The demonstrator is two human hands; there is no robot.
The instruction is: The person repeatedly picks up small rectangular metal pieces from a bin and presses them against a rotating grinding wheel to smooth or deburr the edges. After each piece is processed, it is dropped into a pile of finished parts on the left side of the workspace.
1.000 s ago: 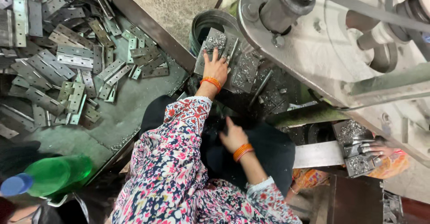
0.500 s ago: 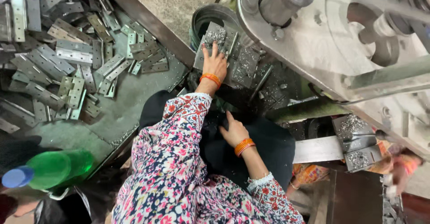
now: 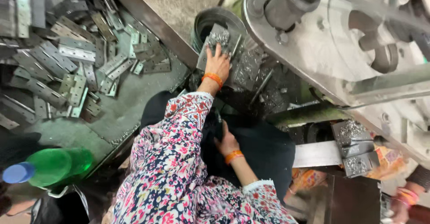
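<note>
Reaching up and away from the body, the left hand (image 3: 218,62) lies flat with its fingers spread on a small grey metal plate (image 3: 215,42). The hand is open and presses on the plate; it does not wrap around it. The plate is flat and dull, and it has a heap of tiny shiny metal bits (image 3: 219,36) on top. It leans by a round dark tub (image 3: 207,21), at the foot of a big pale machine wheel (image 3: 322,40).

The right hand (image 3: 227,142) rests low on black cloth (image 3: 264,148) in the lap. Its fingers curl into the folds, and I cannot tell if it holds anything. Each wrist has one orange bangle, so there are two. Both sleeves are soft cloth with pink and red flowers.

On the left, a grey tray (image 3: 112,116) holds a pile of flat metal strips (image 3: 58,58), too many to count. They are long, thin and hard, with small round holes. One green plastic bottle (image 3: 53,165) with a blue cap lies on its side near the tray's corner.

On the right, two small metal blocks (image 3: 356,148) covered in shiny bits sit one above the other. Another person's hand (image 3: 403,201) shows at the lower right edge.
</note>
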